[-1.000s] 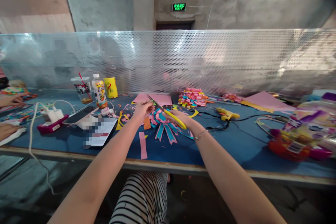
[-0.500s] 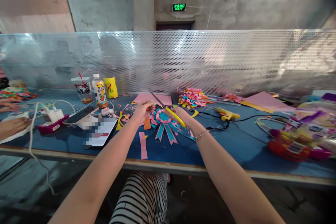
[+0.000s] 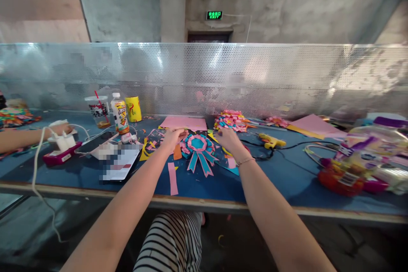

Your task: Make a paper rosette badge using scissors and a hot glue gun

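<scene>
My left hand (image 3: 174, 139) is closed in a pinch just left of the rosette, with a tiny greenish bit at its fingertips too small to name. A blue and pink paper rosette (image 3: 198, 143) lies on the table between my hands, its forked tails pointing towards me. To its right, my right hand (image 3: 228, 137) is low over the table, its fingers partly hidden and blurred. Something yellow (image 3: 227, 153) shows under that hand, perhaps the scissors' handle; the blades cannot be seen. Beyond the rosette is a pink paper sheet (image 3: 183, 123), and a pink strip (image 3: 172, 178) lies nearer me.
A pile of pink ruffled paper (image 3: 232, 120) and a yellow glue gun (image 3: 270, 140) with a black cord are to the right. Leftward stand a bottle (image 3: 120, 114), a cup (image 3: 99, 112), a phone (image 3: 123, 165) and a power strip (image 3: 60, 155). Another person's arm (image 3: 28, 138) reaches in.
My right hand has moved right, away from my left, and lowered; the yellow-handled scissors no longer show raised between my hands. The other person's arm has reached further towards the power strip.
</scene>
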{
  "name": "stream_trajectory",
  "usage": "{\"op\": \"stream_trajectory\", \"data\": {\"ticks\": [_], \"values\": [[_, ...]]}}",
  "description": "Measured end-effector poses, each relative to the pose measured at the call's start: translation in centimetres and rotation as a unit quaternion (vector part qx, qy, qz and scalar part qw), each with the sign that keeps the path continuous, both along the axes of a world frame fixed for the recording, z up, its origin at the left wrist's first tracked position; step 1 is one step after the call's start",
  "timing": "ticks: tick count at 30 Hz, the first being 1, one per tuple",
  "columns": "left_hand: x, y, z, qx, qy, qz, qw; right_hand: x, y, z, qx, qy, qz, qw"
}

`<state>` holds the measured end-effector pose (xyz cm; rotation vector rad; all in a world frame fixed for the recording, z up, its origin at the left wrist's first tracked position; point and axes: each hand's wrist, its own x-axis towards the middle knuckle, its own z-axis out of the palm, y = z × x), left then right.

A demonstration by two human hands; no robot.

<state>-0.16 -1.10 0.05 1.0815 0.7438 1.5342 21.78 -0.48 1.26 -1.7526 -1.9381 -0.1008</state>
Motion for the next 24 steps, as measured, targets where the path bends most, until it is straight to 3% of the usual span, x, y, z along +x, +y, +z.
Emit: {"op": "stream_trajectory", "data": {"ticks": [4,9,16,24], "values": [[0.4,0.2,-0.7,0.061,0.101,-0.002,0.993,-3.9,-0.3,-0.5,-0.009,0.172,0.183,0.968],[0.6,0.1,-1.0,0.117,0.151,-0.039,0.981,-5.3,-0.1,-1.5,-0.062,0.348,0.271,0.895],[1.3,-0.7,-0.7,0.112,0.092,-0.083,0.986,-5.8,-0.3,-0.9,-0.054,0.388,0.315,0.864],[1.6,-0.6,-0.9,0.102,0.093,-0.052,0.989,-6.1,-0.3,-1.2,-0.028,0.403,0.305,0.863]]}}
